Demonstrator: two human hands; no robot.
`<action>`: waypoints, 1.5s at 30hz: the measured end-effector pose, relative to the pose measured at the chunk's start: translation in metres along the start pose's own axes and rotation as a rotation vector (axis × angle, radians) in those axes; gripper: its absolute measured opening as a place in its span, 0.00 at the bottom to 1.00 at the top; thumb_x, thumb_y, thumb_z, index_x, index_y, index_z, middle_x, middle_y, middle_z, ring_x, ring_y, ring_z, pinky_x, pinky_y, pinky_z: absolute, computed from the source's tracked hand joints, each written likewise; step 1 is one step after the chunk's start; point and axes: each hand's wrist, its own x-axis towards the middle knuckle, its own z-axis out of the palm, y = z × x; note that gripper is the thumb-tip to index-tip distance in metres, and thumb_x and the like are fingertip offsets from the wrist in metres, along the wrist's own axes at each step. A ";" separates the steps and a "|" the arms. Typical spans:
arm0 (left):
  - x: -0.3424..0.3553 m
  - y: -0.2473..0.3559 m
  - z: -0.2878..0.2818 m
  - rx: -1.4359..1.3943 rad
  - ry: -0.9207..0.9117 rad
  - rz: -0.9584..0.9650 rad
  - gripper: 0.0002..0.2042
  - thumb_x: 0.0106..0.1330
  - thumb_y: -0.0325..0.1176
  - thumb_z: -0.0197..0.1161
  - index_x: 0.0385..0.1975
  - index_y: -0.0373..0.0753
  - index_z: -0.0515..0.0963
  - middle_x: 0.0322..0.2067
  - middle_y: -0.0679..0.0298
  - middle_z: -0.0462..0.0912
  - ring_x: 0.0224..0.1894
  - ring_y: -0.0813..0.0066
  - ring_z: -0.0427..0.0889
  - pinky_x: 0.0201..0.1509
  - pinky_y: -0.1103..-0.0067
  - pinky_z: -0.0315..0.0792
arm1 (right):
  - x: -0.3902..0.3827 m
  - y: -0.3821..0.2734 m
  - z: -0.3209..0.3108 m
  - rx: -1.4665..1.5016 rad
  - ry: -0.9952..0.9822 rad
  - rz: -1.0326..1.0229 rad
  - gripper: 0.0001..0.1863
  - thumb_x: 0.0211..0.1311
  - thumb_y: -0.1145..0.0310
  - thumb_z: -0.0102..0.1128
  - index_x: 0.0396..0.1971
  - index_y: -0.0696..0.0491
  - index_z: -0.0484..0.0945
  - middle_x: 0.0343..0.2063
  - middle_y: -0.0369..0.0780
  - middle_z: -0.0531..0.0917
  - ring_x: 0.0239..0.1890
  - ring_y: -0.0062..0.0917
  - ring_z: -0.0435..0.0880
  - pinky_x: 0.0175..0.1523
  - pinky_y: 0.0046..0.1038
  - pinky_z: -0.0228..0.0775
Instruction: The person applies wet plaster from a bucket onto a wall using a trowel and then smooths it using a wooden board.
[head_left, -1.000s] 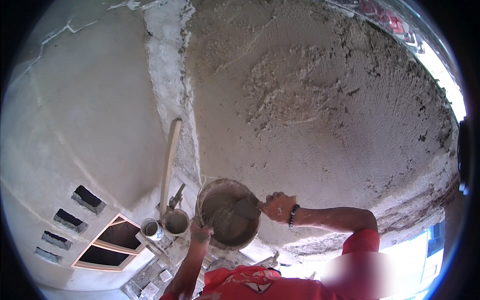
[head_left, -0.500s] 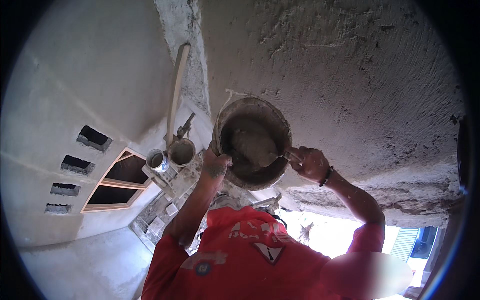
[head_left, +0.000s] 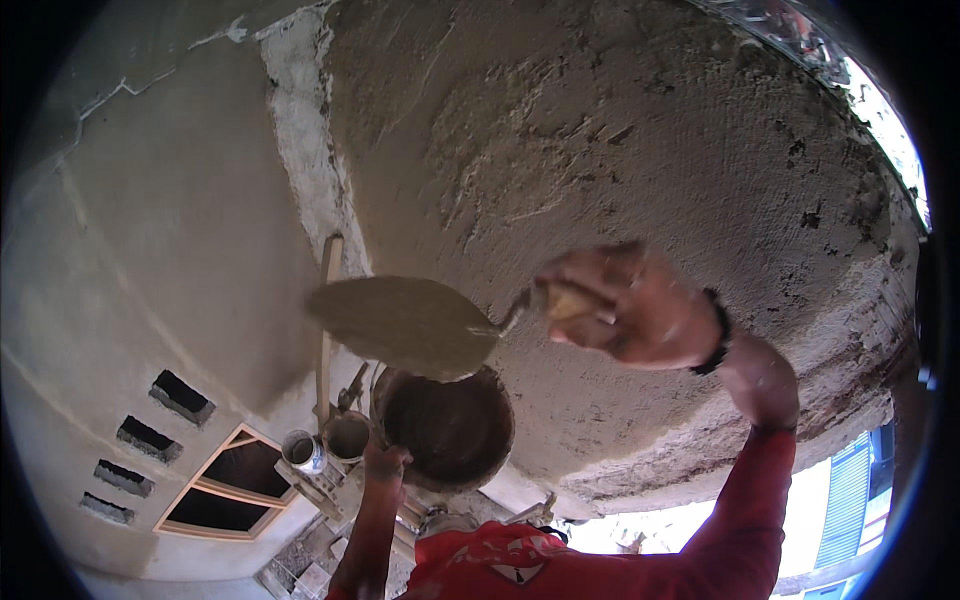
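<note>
Leaf-shaped plastering trowel (head_left: 405, 325) left of the frame's centre, directly left of the right hand (head_left: 635, 305), with that hand nearer than the left. Long axis nearly level, sloping slightly down to the right; tip pointing left, handle end right. Right hand blurred, but clenched around the wooden handle. In the picture, lower edge of the blade overlapping the top of the mortar bucket (head_left: 497, 400), at lower centre. Left hand (head_left: 385, 462) grasping the bucket's rim at its lower left. Farther out, wooden batten (head_left: 328, 365) behind the blade's tip; rough plastered wall (head_left: 650, 180) filling upper right.
</note>
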 end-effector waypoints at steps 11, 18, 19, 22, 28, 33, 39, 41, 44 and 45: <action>-0.009 -0.033 -0.019 0.049 0.100 -0.022 0.24 0.41 0.19 0.51 0.44 0.35 0.72 0.24 0.65 0.72 0.18 0.77 0.69 0.16 0.81 0.64 | -0.029 0.032 -0.159 -0.032 0.611 0.606 0.16 0.67 0.62 0.46 0.49 0.50 0.74 0.36 0.40 0.82 0.32 0.21 0.81 0.31 0.24 0.77; -0.009 -0.039 -0.018 -0.001 0.029 -0.024 0.23 0.42 0.18 0.51 0.44 0.36 0.72 0.25 0.67 0.73 0.22 0.80 0.70 0.25 0.83 0.65 | -0.079 0.021 -0.117 0.350 0.474 0.167 0.15 0.61 0.65 0.53 0.47 0.53 0.74 0.39 0.41 0.80 0.39 0.22 0.79 0.37 0.18 0.75; -0.005 -0.041 -0.011 -0.017 -0.025 -0.019 0.23 0.43 0.18 0.51 0.45 0.36 0.72 0.25 0.68 0.73 0.23 0.80 0.70 0.25 0.83 0.65 | -0.080 0.019 -0.086 0.328 0.399 0.056 0.14 0.60 0.68 0.54 0.46 0.52 0.74 0.40 0.41 0.79 0.40 0.23 0.79 0.38 0.17 0.75; -0.005 -0.037 0.007 -0.034 -0.118 -0.029 0.25 0.41 0.19 0.51 0.46 0.35 0.71 0.27 0.68 0.74 0.22 0.81 0.69 0.22 0.84 0.62 | -0.097 -0.009 -0.010 -0.038 -0.231 0.369 0.11 0.64 0.66 0.45 0.42 0.49 0.74 0.35 0.41 0.79 0.37 0.26 0.79 0.36 0.26 0.76; -0.013 -0.007 0.042 0.097 -0.169 -0.068 0.28 0.43 0.19 0.51 0.51 0.35 0.68 0.30 0.67 0.75 0.22 0.82 0.68 0.21 0.84 0.61 | -0.108 -0.027 0.126 -0.608 -0.628 0.483 0.15 0.61 0.65 0.46 0.47 0.49 0.73 0.32 0.45 0.78 0.35 0.32 0.80 0.35 0.35 0.74; -0.016 0.001 0.064 0.052 -0.215 -0.059 0.28 0.43 0.18 0.51 0.51 0.34 0.68 0.31 0.65 0.75 0.24 0.81 0.69 0.24 0.83 0.63 | -0.142 -0.012 0.199 -0.252 -0.820 0.578 0.15 0.59 0.60 0.46 0.41 0.48 0.77 0.35 0.45 0.80 0.33 0.35 0.81 0.35 0.38 0.76; -0.011 0.009 0.050 0.082 -0.204 -0.038 0.27 0.41 0.17 0.51 0.48 0.32 0.68 0.32 0.64 0.75 0.26 0.78 0.71 0.27 0.83 0.65 | -0.169 -0.018 0.201 -0.025 -0.300 0.411 0.13 0.57 0.64 0.50 0.41 0.46 0.77 0.26 0.41 0.82 0.27 0.34 0.81 0.31 0.36 0.75; -0.009 0.009 0.046 0.025 -0.184 -0.016 0.27 0.41 0.17 0.51 0.48 0.31 0.68 0.32 0.64 0.75 0.27 0.78 0.71 0.28 0.83 0.65 | -0.165 -0.020 0.199 -0.027 -0.191 0.449 0.14 0.54 0.66 0.53 0.43 0.46 0.77 0.26 0.40 0.81 0.27 0.33 0.81 0.31 0.34 0.75; -0.013 0.020 0.039 0.028 -0.176 -0.046 0.26 0.41 0.17 0.52 0.47 0.32 0.69 0.31 0.65 0.75 0.27 0.79 0.71 0.28 0.83 0.65 | -0.159 -0.020 0.196 -0.037 -0.150 0.479 0.19 0.50 0.70 0.60 0.46 0.48 0.75 0.22 0.39 0.80 0.24 0.31 0.80 0.30 0.31 0.74; -0.011 0.020 0.037 0.050 -0.160 -0.061 0.26 0.41 0.17 0.51 0.48 0.32 0.69 0.31 0.65 0.75 0.27 0.79 0.71 0.28 0.83 0.66 | -0.153 -0.019 0.191 -0.041 -0.154 0.490 0.20 0.50 0.70 0.60 0.46 0.48 0.75 0.22 0.39 0.80 0.24 0.31 0.81 0.31 0.31 0.74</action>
